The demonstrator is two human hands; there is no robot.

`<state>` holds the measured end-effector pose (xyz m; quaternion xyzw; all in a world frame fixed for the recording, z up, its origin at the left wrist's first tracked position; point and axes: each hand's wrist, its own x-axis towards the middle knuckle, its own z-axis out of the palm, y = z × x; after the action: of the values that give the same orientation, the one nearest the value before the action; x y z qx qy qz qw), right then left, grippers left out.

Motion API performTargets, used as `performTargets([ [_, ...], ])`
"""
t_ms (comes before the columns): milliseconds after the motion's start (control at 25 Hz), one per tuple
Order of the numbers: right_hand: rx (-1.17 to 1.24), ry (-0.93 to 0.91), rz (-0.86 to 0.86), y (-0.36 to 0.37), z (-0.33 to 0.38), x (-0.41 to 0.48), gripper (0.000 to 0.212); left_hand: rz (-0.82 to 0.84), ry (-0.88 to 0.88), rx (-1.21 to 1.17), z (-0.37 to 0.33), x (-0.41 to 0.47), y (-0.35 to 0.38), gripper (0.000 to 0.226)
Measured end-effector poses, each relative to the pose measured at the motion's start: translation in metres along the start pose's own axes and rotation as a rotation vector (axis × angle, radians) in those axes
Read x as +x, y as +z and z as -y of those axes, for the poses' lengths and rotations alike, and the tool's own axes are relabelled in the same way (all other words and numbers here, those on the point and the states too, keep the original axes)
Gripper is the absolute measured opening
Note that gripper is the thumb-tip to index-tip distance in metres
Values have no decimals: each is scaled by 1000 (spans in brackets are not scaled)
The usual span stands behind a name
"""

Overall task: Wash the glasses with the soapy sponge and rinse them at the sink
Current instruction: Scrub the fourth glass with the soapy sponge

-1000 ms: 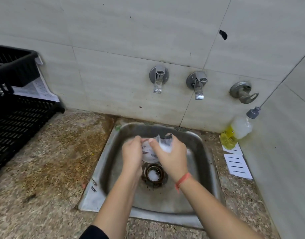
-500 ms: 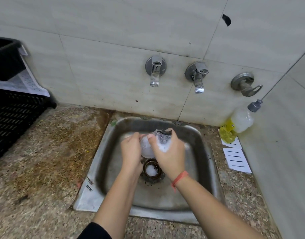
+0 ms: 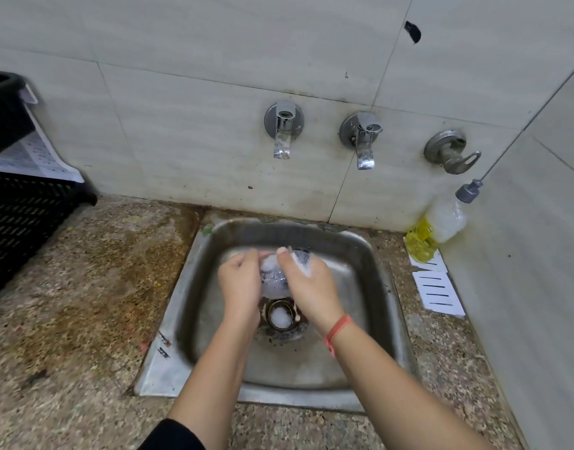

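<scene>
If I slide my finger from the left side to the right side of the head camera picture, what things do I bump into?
Black crate → left hand → soapy glass → right hand → yellow soap bottle → white paper slips.

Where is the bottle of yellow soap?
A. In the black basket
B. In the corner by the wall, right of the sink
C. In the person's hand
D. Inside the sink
B: the soap bottle leans in the corner of the counter, right of the sink, above some white paper slips; the hands hold a foamy glass instead.
</scene>
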<state>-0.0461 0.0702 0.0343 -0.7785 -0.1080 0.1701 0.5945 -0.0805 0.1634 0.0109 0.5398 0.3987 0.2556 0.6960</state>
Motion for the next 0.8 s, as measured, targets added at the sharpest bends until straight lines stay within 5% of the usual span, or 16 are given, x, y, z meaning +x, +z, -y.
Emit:
performTargets([
  [80, 345, 265, 177, -2, 6, 4, 18, 39, 268, 151, 4, -5, -3, 26],
  [160, 289, 122, 90, 1, 2, 3, 8, 59, 329, 199, 8, -4, -3, 20],
  [200, 145, -76, -34, 1, -3, 1, 7, 74, 212, 154, 7, 1, -1, 17],
  [280, -185, -449, -102, 3, -16, -4, 22, 224, -309, -122, -7, 7, 4, 19],
  [360, -303, -509, -150, 11, -25, -10, 28, 313, -532, -255, -11, 11, 8, 21],
  [440, 34, -148, -275, 17, -19, 3, 34, 204, -321, -220, -5, 7, 14, 9],
  [520, 601, 412, -116, 13, -9, 22, 41, 126, 16, -153, 0, 1, 15, 5],
  [560, 693, 514, -53, 10, -11, 28, 42, 149, 86, -137, 3, 0, 16, 7],
  [640, 474, 342, -127, 7, -16, 27, 39, 222, -59, -249, 1, 0, 16, 5],
  [720, -2, -196, -300, 9, -28, 14, 39, 258, -463, -420, -7, 0, 18, 24],
  [800, -79, -339, -271, 12, -39, 4, 44, 276, -587, -462, -7, 1, 17, 24],
])
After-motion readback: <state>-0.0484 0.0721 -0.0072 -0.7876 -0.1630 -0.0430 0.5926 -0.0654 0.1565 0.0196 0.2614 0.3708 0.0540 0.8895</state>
